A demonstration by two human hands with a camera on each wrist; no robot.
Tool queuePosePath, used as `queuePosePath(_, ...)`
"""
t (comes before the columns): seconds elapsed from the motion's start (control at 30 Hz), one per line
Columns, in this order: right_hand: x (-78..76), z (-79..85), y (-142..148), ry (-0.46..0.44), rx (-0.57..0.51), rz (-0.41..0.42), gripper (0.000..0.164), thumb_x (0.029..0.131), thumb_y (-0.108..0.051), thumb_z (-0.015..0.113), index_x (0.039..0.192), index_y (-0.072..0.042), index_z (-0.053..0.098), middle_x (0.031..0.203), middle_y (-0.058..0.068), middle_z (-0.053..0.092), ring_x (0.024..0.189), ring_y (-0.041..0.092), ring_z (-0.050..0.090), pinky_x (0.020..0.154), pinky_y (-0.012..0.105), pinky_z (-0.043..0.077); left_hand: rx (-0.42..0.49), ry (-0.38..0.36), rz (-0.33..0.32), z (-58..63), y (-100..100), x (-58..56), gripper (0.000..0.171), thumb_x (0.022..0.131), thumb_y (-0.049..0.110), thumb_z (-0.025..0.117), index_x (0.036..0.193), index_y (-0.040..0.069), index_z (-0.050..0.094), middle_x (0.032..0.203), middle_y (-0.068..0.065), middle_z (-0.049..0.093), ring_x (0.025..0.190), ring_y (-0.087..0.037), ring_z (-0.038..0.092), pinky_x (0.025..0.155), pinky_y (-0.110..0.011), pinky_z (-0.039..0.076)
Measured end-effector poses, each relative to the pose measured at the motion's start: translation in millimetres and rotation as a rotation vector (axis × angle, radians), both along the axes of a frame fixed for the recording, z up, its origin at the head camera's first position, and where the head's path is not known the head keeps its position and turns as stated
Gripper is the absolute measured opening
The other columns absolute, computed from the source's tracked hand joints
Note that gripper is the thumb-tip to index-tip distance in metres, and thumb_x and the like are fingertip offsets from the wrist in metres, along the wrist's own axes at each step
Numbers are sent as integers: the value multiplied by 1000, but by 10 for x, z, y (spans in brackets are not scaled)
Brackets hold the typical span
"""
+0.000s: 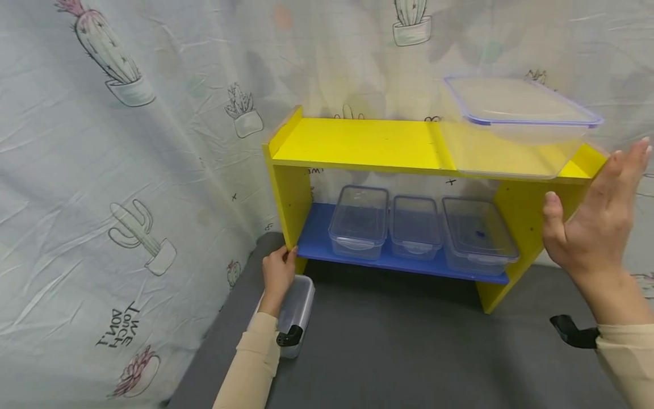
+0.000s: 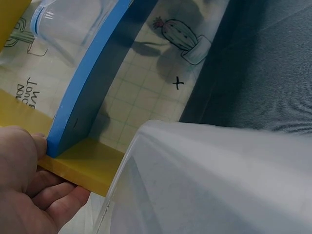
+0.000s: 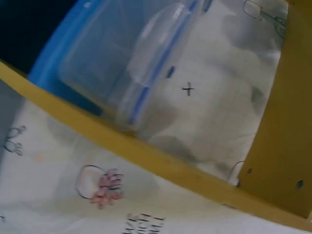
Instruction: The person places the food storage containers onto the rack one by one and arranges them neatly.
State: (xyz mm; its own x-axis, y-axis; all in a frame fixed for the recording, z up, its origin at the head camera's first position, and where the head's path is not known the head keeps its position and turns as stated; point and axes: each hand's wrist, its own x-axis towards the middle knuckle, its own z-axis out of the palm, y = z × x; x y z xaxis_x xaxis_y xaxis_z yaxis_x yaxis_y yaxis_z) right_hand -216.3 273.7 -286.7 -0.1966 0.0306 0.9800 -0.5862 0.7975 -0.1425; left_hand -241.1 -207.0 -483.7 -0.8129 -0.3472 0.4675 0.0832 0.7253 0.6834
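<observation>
My left hand grips the lower left side of a yellow shelf unit, by the end of its blue board. In the left wrist view, the thumb lies at the blue board's end and the fingers bend around the yellow side panel. My right hand stands with straight fingers at the unit's upper right end; whether it touches is unclear. The right wrist view does not show this hand. A large clear food container with a blue-edged lid sits on the top right.
Three lidded clear containers, left, middle and right, stand on the blue board. Another clear container lies on the dark grey tabletop beside my left forearm. A cactus-print curtain hangs behind and left.
</observation>
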Motion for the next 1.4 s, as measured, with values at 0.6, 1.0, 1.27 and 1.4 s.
queuePosePath(0.6, 179, -766, 286, -514, -170, -111, 66, 91, -23, 56, 151, -24, 28, 140, 26, 51, 111, 6, 63, 83, -4, 30, -17, 7, -4, 15, -24, 27, 28, 95, 27, 64, 78, 5, 69, 60, -10, 62, 48, -18, 45, 48, -28, 34)
queuePosePath(1.0, 225, -1209, 277, -594, -247, -77, 49, 93, -15, 56, 141, -16, 49, 123, 29, 62, 86, -39, 36, 72, -6, 32, -37, 15, -19, -8, 3, 12, 30, 95, 28, 63, 77, 5, 67, 62, -10, 64, 50, -18, 47, 49, -28, 37)
queuePosePath(1.27, 268, -1549, 237, -628, -211, -123, 48, 92, -12, 54, 138, 0, 50, 111, 33, 65, 83, -39, 35, 68, -8, 26, -36, 38, -14, -13, 1, 9, 27, 94, 25, 65, 79, 4, 70, 66, -12, 68, 50, -20, 51, 48, -30, 40)
queuePosePath(1.4, 286, -1676, 219, -712, -234, -145, 44, 92, -11, 56, 132, 4, 53, 108, 31, 67, 78, -37, 34, 64, -6, 26, -33, 35, -14, -4, -3, 16, 27, 94, 25, 66, 77, 4, 69, 65, -11, 67, 49, -18, 50, 48, -28, 38)
